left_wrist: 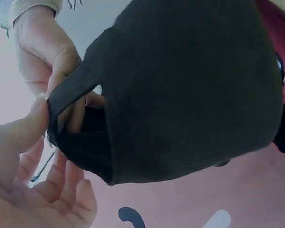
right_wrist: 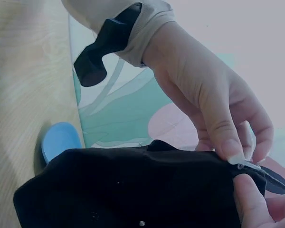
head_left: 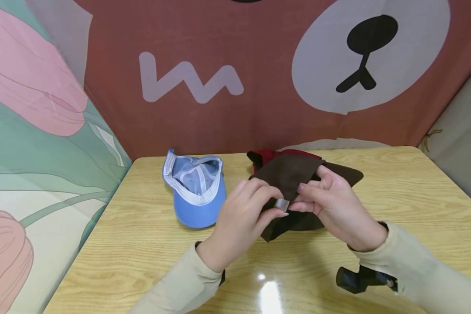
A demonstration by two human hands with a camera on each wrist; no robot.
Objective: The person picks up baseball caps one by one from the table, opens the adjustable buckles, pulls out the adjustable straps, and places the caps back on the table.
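Both hands hold a dark brown cap [head_left: 294, 172] over the table, its back opening and strap turned towards me. My left hand [head_left: 241, 220] pinches the strap end at a small metal buckle [head_left: 282, 204] between thumb and finger. Opposite it, my right hand [head_left: 337, 207] grips the strap beside the buckle. In the left wrist view the strap [left_wrist: 73, 92] arches over the cap's opening, with fingers of the right hand [left_wrist: 50, 52] behind it. The right wrist view shows the left thumb on the buckle [right_wrist: 247, 165]; the right hand [right_wrist: 254, 204] is partly cut off.
A blue cap [head_left: 198, 213] lies upside down on the wooden table [head_left: 141, 261], left of the hands. Dark red fabric [head_left: 264, 156] shows behind the brown cap, mostly hidden. A bear-printed cloth [head_left: 267, 109] hangs behind the table. A black camera mount [head_left: 361, 279] hangs below the right sleeve.
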